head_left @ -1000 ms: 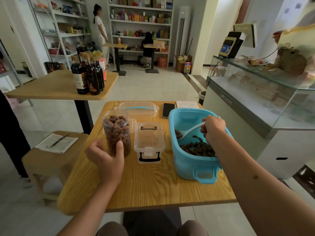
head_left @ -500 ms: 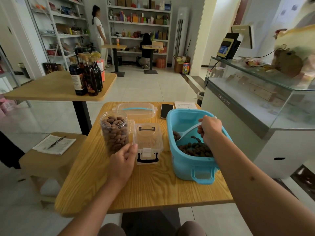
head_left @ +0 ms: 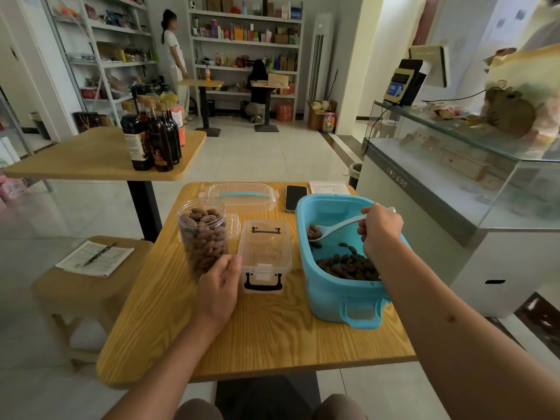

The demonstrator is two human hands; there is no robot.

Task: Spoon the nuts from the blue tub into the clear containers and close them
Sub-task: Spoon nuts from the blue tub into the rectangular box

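Note:
The blue tub (head_left: 330, 294) stands on the right of the wooden table (head_left: 257, 338), with dark nuts (head_left: 348, 265) piled at its near end. My right hand (head_left: 380, 230) grips a pale spoon (head_left: 336, 227) inside the tub; its bowl carries a few nuts. A round clear jar (head_left: 202, 230), open and nearly full of nuts, stands left of a small rectangular clear box (head_left: 264, 253) with a latched lid and black handle. My left hand (head_left: 219, 283) lies between the two, fingers curled against the jar's lower right side.
A clear lid with a blue handle (head_left: 242, 195), a phone (head_left: 295, 197) and a paper (head_left: 327, 187) lie at the table's far edge. A second table with dark bottles (head_left: 153, 137) is at far left, a stool (head_left: 91, 277) to the left, a glass counter (head_left: 454, 165) on the right.
My left hand moved from the left of the jar to its right side, between jar and box. The spoon has lifted slightly with nuts in its bowl.

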